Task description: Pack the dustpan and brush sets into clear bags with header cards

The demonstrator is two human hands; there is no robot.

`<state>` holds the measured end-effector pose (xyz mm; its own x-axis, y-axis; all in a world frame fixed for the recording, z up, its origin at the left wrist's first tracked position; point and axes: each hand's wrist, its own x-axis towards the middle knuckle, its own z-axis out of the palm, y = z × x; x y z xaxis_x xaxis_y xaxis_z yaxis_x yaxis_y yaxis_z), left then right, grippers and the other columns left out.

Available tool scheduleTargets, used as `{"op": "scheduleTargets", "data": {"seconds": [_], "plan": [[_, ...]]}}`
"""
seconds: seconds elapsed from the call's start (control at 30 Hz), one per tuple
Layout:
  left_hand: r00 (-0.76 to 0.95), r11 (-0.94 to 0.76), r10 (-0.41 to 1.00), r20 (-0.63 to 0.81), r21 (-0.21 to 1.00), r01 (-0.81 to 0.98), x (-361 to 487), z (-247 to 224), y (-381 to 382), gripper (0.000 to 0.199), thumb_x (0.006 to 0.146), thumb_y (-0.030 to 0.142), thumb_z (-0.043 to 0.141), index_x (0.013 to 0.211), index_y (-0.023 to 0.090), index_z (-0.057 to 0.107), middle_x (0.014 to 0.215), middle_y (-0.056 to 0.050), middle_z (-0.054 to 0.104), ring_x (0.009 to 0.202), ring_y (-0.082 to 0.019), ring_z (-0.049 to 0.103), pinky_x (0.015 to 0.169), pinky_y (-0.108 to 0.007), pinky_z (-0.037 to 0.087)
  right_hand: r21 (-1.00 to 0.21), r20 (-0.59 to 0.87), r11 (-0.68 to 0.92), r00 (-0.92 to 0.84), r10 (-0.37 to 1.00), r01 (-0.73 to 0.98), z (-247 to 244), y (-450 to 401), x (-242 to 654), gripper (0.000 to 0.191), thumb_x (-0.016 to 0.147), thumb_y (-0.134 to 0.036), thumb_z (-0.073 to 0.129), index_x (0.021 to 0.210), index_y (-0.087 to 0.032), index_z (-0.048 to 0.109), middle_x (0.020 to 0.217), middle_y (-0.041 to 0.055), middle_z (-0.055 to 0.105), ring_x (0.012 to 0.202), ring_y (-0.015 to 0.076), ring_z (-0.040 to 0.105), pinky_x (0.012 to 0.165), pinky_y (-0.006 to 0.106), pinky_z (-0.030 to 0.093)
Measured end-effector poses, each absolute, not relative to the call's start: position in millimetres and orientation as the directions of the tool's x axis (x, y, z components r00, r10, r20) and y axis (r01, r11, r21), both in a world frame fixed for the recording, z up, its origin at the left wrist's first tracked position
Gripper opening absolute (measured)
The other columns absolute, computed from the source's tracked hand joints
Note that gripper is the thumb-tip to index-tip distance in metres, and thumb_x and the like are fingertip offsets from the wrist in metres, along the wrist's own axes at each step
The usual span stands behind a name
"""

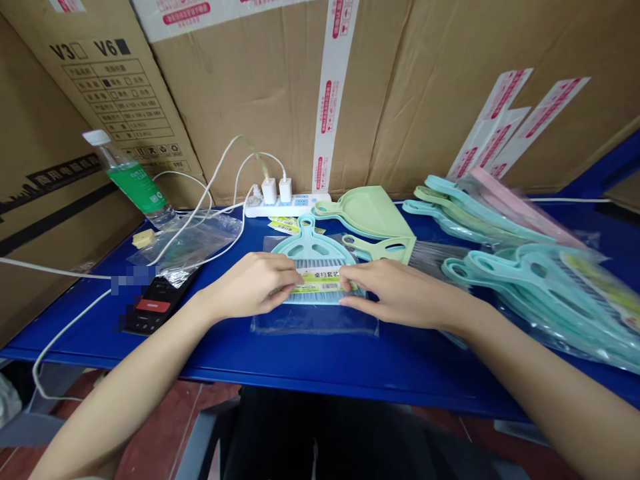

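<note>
In front of me a light-blue dustpan and brush set (307,232) lies on the blue table, its brush bristles toward me. A yellow-green and white paper label (320,281) runs across the brush. My left hand (257,283) has its fingers curled at the label's left end. At the right end, my right hand (387,290) grips the label with bent fingers, the thumb lower down near the pan's edge. A clear plastic bag (315,321) spreads flat around the set; whether the set is inside it I cannot tell.
Green dustpan (373,210) and green brush (383,250) lie behind. Bagged sets (545,287) pile up at right. A power strip (313,203) with white cables, a water bottle (135,183) and a phone (160,303) are at left. Cardboard boxes (280,87) wall the back.
</note>
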<state>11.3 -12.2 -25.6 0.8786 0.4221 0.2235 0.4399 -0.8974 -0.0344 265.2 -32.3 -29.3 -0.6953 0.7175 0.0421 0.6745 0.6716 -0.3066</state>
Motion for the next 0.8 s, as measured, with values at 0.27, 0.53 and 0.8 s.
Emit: {"op": "scheduleTargets", "data": {"seconds": [0.27,0.53,0.8], "plan": [[0.840,-0.875,0.484,0.245,0.112,0.471,13.0,-22.3,-14.9,0.025,0.094,0.020,0.042,0.086,0.017,0.066,0.083,-0.003,0.063,0.070,-0.013,0.059,0.066,-0.024,0.044,-0.186,0.123,0.690,-0.680,0.722,0.699,-37.1,-32.5,259.5,0.008,0.087,-0.023,0.058,0.082,-0.021,0.051,0.072,0.0014,0.066,0.059,0.0167,0.055,0.055,0.026,0.030],[0.855,-0.865,0.486,0.180,0.241,0.441,13.7,-22.1,-15.6,0.020,0.092,0.018,0.045,0.084,0.017,0.064,0.081,-0.002,0.063,0.070,-0.012,0.058,0.066,-0.023,0.043,-0.012,0.207,0.721,-0.704,0.679,0.692,-40.2,-35.9,252.1,0.011,0.085,-0.025,0.060,0.077,-0.019,0.055,0.071,0.0026,0.066,0.060,0.0183,0.057,0.053,0.028,0.027],[0.865,-0.861,0.481,0.146,0.268,0.433,15.4,-23.4,-15.9,0.016,0.089,0.016,0.045,0.082,0.018,0.060,0.078,0.000,0.060,0.068,-0.012,0.056,0.064,-0.022,0.040,0.050,0.329,0.770,-0.738,0.589,0.636,-49.4,-37.4,243.9,0.009,0.087,-0.020,0.060,0.078,-0.018,0.059,0.072,0.0019,0.063,0.063,0.0167,0.056,0.056,0.028,0.033]]}}
